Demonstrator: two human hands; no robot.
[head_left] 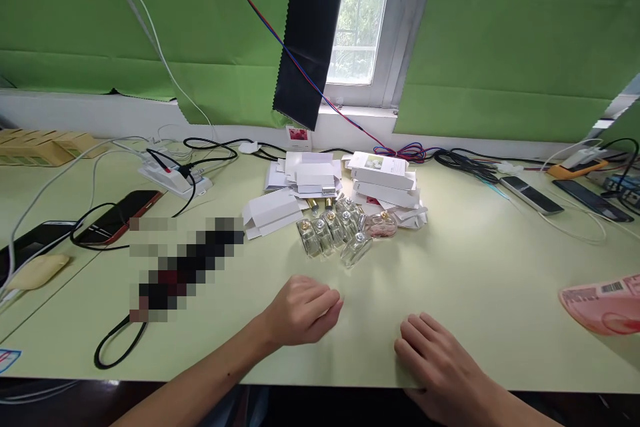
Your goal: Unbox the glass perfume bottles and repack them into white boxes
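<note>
Right now both hands rest on the pale green smooth table top [500,260], close to its near edge. The left hand [303,310] lies with its fingers loosely curled under, grasping nothing. The right hand [440,357] lies flat, palm down, fingers spread a little, and it is empty too. The two hands are near each other but do not touch.

Beyond the hands, toward the middle of the table, stands a cluster of small clear glass bottles with silver caps [333,233]; one of them lies tilted at the front of the group. Just beside them on the right lies a pinkish glass bottle [381,225]. Behind the bottles is a heap of white folded cardboard boxes [310,180], some flat, some stacked.

On the left side of the table lie a phone with a red frame [123,215], black cables and a white power strip [173,179]. On the right lie two dark phones [533,195], more cables and, at the edge of the view, a pink plastic pouch with a barcode label [603,303].

Behind the table the wall is covered with green cloth [500,33]. A black cloth with a zigzag edge [310,33] hangs over part of a white-framed window [363,20], where daylight and leaves show.
</note>
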